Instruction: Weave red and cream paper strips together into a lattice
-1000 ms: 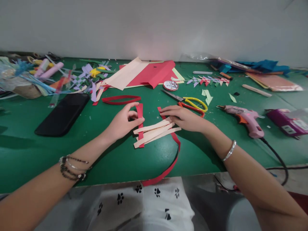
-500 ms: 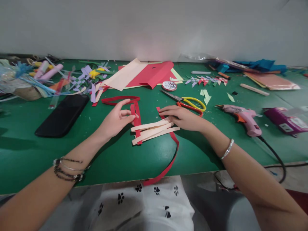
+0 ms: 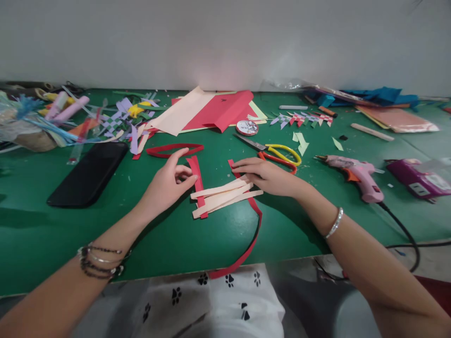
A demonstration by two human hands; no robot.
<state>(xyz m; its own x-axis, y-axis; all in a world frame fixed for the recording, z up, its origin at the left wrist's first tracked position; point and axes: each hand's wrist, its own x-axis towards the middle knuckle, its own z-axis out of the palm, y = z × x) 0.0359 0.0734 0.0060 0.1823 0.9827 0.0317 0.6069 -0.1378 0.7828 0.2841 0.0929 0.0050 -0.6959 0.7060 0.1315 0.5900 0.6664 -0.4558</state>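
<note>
My left hand (image 3: 167, 180) has its index finger stretched forward, its other fingers curled, and its thumb close to them at the left edge of a red paper strip (image 3: 196, 171). That strip passes among several cream paper strips (image 3: 221, 196), which lie side by side and slightly fanned. My right hand (image 3: 269, 177) lies with fingers extended over the right ends of the cream strips, touching them and the top of a long red strip (image 3: 258, 211). This long strip curls down past the table's front edge. Beyond my left hand lies a folded red paper loop (image 3: 169, 151).
Scissors (image 3: 278, 152) lie beyond my right hand, with a pink glue gun (image 3: 355, 173) and purple device (image 3: 416, 176) to the right. A black phone (image 3: 88, 176) sits left. Red and cream paper sheets (image 3: 218, 112) and a round tin (image 3: 247, 127) are behind.
The upper ends of the red strips by my left hand have come together, and my left fingers have shifted slightly left. My right hand stays in place on the cream strips.
</note>
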